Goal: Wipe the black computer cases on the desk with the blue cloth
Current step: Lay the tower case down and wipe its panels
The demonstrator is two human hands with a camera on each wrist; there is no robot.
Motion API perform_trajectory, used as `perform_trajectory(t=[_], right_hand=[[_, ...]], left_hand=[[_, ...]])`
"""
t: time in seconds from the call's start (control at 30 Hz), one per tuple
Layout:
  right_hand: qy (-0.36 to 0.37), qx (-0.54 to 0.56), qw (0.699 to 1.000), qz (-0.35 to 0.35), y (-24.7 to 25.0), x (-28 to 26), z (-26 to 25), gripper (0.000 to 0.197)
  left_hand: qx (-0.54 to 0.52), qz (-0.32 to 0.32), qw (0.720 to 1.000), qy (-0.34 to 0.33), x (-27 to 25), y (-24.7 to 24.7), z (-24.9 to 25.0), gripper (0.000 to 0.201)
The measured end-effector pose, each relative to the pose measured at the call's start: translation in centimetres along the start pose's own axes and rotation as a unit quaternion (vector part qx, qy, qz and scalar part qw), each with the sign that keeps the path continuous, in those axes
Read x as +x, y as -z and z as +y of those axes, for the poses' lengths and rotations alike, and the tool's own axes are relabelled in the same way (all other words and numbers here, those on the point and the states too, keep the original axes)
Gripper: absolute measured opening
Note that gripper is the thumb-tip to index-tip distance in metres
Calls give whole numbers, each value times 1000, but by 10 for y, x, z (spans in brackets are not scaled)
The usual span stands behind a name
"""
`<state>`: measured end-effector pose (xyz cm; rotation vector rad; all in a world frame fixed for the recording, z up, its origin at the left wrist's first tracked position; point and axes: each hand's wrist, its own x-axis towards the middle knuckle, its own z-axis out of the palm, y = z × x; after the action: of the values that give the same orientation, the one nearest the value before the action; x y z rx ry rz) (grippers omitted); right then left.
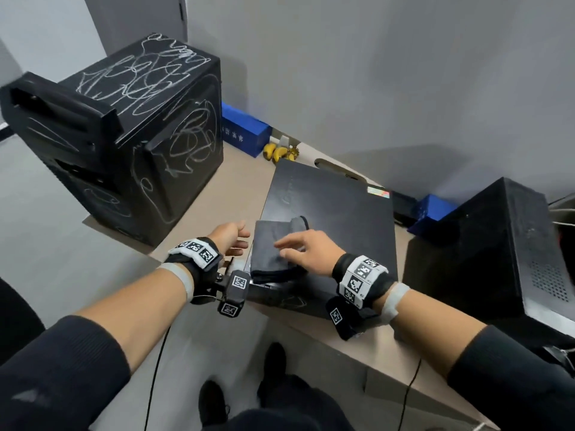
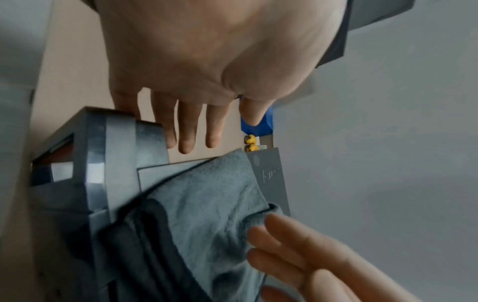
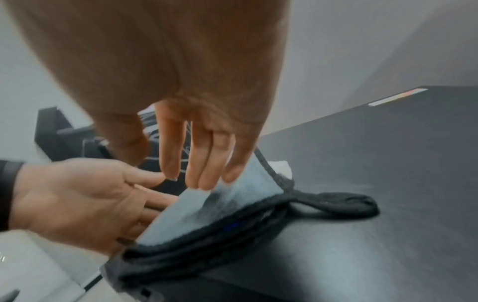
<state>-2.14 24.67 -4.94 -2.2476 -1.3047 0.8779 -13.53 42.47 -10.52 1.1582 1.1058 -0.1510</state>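
A folded grey-blue cloth (image 1: 273,253) (image 2: 207,214) (image 3: 222,206) lies on the near-left corner of a flat black computer case (image 1: 339,213) (image 3: 388,183) lying on the desk (image 1: 236,188). My right hand (image 1: 298,247) (image 3: 204,175) hovers over the cloth with straight fingers, their tips at its top. Just left of the cloth, my left hand (image 1: 238,241) (image 2: 186,139) (image 3: 145,196) is open with spread fingers, beside the case's edge. An upright black case (image 1: 133,138) covered in white scribbles stands at the left. A third black case (image 1: 491,253) stands at the right.
Blue boxes (image 1: 245,129) (image 1: 432,209) and bananas (image 1: 280,152) lie along the wall behind the cases. The desk's front edge runs diagonally below my wrists, with my feet (image 1: 217,396) on the floor beneath. Cables hang from both wrist mounts.
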Motion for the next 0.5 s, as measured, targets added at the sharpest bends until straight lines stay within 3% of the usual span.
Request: perform_trajectory(t=[0.07,0.1,0.17,0.27,0.4,0.5], right_hand=[[36,-36,996,77,-4,6,7,24],[66,-58,993,83,-8,12,11,26],[106,-119,987,37,-19,25,19,38],[75,-237,968,-29,-47,39,29,64],[97,-303,946,-66,-62,41,41,71],[146,-321,929,-108,-42,54,55,69]], left_hand=[[-13,4,1000,-2,6,-1,-2,47],[-15,9,1000,-5,10,-2,-3,44],[-30,18,999,-10,18,-6,-7,36],[-60,6,998,1,30,-13,-14,36],[-91,-8,995,43,41,-16,-6,38],[-91,-20,994,64,50,-13,-1,59]])
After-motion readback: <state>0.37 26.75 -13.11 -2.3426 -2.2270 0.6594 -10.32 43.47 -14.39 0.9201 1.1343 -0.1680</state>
